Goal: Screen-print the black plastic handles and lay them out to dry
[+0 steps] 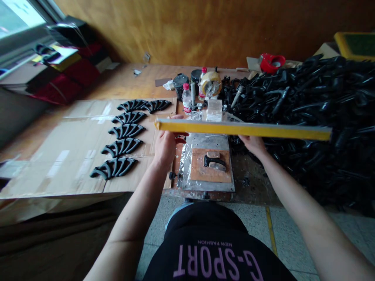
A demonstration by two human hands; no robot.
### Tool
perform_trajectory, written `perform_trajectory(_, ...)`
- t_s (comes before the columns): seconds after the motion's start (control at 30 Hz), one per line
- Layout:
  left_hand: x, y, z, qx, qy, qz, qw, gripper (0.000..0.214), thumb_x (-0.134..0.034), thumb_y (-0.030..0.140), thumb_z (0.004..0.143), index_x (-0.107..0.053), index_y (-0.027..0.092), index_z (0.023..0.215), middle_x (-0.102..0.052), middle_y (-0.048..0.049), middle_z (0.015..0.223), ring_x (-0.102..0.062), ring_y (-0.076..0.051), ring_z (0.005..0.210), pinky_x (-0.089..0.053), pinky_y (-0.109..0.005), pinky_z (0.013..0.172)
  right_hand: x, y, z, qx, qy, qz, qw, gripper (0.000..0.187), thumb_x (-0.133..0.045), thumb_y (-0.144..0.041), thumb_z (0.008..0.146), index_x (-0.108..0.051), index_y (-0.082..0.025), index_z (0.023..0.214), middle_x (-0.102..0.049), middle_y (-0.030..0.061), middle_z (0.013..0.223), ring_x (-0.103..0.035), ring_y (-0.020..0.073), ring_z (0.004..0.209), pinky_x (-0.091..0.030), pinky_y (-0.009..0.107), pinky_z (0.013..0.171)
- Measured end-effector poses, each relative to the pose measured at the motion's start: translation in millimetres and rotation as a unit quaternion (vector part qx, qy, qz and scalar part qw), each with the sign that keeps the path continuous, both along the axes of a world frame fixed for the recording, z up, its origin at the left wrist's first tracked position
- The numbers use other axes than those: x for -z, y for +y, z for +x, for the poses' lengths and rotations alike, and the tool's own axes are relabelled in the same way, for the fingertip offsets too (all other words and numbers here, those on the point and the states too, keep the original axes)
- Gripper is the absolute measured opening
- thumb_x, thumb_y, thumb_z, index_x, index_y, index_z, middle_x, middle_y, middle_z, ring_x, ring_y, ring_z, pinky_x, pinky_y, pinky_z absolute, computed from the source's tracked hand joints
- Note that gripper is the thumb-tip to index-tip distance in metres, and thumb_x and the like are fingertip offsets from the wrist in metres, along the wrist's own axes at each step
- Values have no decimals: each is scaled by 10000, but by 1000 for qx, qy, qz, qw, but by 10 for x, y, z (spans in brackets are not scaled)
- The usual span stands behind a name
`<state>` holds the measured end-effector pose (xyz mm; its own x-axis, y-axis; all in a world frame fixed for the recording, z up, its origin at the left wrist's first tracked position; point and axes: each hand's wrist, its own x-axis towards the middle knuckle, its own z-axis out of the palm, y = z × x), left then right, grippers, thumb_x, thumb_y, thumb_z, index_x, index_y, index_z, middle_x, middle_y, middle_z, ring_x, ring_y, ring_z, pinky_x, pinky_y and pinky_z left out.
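My left hand (165,145) grips the left end of a long yellow frame bar (243,128) held level above the bench, fingers curled round its edge. My right hand (254,144) reaches under the same bar further right; its fingers are hidden behind it. Below the bar lies a metal plate (208,183) with a brown pad, and one black plastic handle piece (214,161) rests on that pad.
Rows of black curved parts (121,146) lie on cardboard (58,156) to the left. A big heap of black handles (322,117) fills the right. Bottles (186,98), tape roll (210,83) and cans stand behind the plate. Red tape dispenser (272,62) at back.
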<state>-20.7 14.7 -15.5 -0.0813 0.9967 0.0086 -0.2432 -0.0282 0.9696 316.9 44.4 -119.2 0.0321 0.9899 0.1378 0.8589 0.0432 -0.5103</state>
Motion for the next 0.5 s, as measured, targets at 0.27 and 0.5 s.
perform_trajectory(0.27,461,-352,282,69,-36,-155,985,568,-559,640,824,-608,174,1145,-725,-102,885,-671,-158,719,-491,-217,536,505,-741,-937,-121,-176,-79,974,205,-582,-337,913,-632,-140,931,-642,145,1013,-540,274,1006,-420,380,861)
perform_trajectory(0.5,1153,-1057,420,187,-77,-367,908,470,-580,606,811,-618,146,901,-713,-97,841,-692,-211,795,-536,-287,633,144,-1193,-1480,-246,-126,32,960,176,-511,-314,965,-611,-173,932,-641,82,924,-536,229,965,-429,335,823)
